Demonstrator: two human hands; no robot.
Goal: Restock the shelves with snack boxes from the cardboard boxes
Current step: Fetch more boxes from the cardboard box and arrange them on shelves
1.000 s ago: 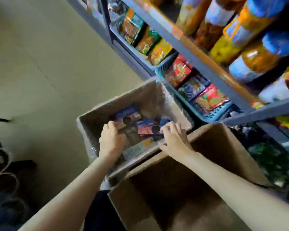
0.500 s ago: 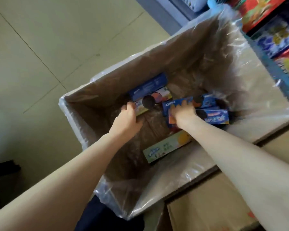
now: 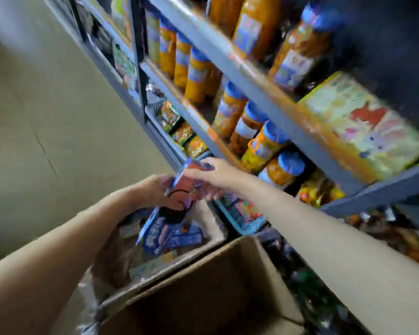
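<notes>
Both hands are lifted above the plastic-lined cardboard box (image 3: 218, 238) and hold blue and orange snack boxes (image 3: 186, 187) between them. My left hand (image 3: 155, 189) grips the stack from the left. My right hand (image 3: 213, 175) grips it from the top and right. More blue snack boxes (image 3: 165, 235) hang or lie just below, over the carton's inside. The picture is blurred by motion, so I cannot tell how many boxes each hand has. The grey metal shelves (image 3: 264, 93) rise to the right of the hands.
A second, open cardboard box (image 3: 247, 257) stands nearest me. Shelves hold orange bottles with blue caps (image 3: 266, 141), a large flat packet (image 3: 363, 126), and snack bags in a blue basket (image 3: 242, 221). Beige tiled floor (image 3: 46, 129) lies to the left.
Both hands came up out of the carton, where they were reaching for the snack boxes, and now hold boxes above it near the shelf. The view swung up toward the shelves.
</notes>
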